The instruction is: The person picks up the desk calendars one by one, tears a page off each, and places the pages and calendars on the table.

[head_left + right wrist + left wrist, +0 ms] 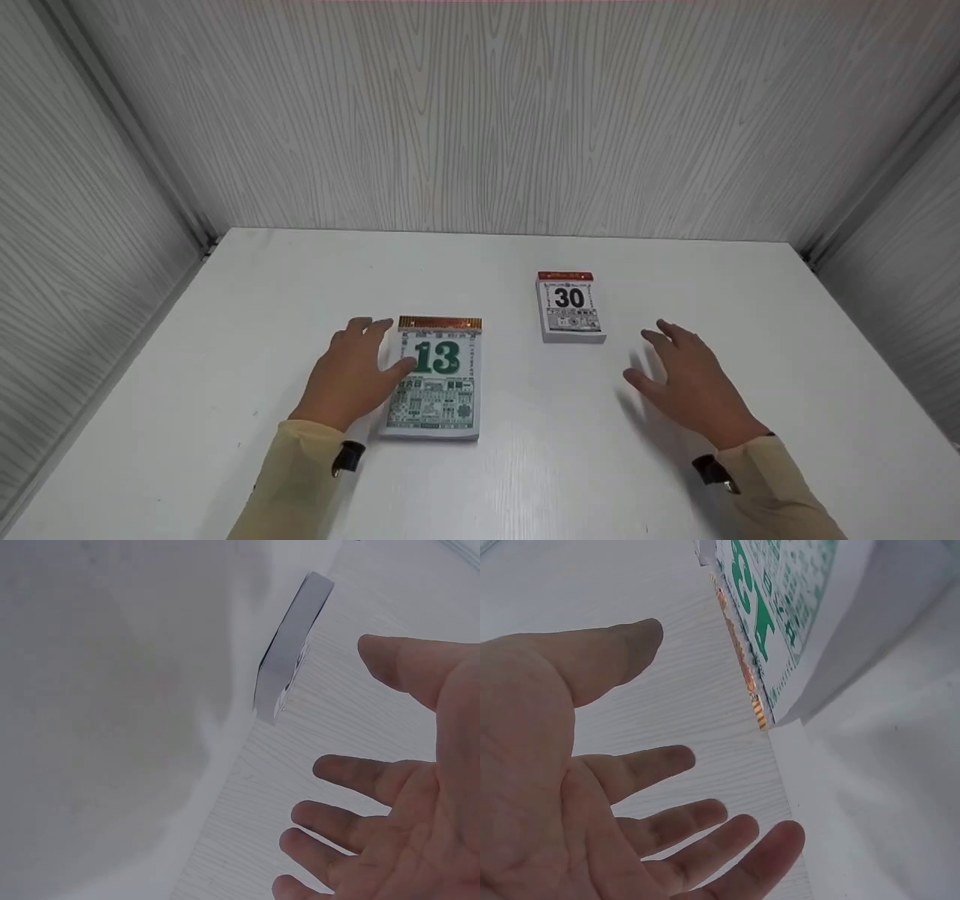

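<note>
A large tear-off calendar [439, 405] with a green 13 and an orange-gold top strip lies flat on the white table. My left hand [351, 375] hovers over its left edge, thumb above the page and fingers spread. In the left wrist view a gap shows between the hand [622, 787] and the calendar [810, 622]. Farther back lies a smaller tear-off calendar [571, 311] with a black 30 and a red top strip. My right hand [690, 382] is in the air to its right, fingers loosely spread, holding nothing. From the right wrist only the small calendar's side [289, 652] shows clearly.
The white table [525, 480] runs back to a wood-grain panel [480, 120]. Similar panels stand at the left [82, 247] and the right [907, 277]. A dark band [349, 457] with a small device sits at each wrist.
</note>
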### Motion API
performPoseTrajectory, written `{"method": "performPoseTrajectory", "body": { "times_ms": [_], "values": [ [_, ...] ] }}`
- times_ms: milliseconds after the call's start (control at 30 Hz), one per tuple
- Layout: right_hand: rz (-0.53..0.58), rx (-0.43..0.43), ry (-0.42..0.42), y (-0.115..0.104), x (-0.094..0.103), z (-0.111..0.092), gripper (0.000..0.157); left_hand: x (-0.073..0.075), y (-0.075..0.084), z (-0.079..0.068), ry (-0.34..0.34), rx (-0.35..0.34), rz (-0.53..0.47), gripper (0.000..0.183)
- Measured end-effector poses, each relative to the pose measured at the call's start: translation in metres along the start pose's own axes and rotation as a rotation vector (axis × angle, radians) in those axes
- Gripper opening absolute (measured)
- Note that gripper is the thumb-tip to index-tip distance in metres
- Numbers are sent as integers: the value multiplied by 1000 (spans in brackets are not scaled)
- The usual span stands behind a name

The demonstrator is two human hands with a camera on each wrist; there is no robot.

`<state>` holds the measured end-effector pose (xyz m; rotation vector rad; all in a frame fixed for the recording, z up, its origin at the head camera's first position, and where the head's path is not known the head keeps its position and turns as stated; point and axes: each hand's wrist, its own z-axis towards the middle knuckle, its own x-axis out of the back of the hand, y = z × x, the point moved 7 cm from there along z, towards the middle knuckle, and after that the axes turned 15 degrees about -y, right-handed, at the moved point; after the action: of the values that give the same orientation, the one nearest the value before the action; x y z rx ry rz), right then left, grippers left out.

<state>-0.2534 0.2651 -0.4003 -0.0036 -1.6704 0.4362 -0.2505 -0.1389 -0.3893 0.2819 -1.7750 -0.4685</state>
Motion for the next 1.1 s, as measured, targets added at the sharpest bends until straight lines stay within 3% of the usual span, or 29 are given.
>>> {"method": "performPoseTrajectory", "body": {
  "times_ms": [233,467,800,1100],
  "values": [
    [25,0,-66,-11,-7,7,61,-23,18,-2,-40,-7,33,67],
    [-2,55,-97,-25,-13,17,56,-41,36,-9,-84,-22,107,77],
    [-55,100,-93,-30,-14,38,57,-62,44,-8,-193,-13,80,100],
    [-11,104,-153,-40,-22,51,61,-71,52,-3,-160,3,129,105]
  ]
}}
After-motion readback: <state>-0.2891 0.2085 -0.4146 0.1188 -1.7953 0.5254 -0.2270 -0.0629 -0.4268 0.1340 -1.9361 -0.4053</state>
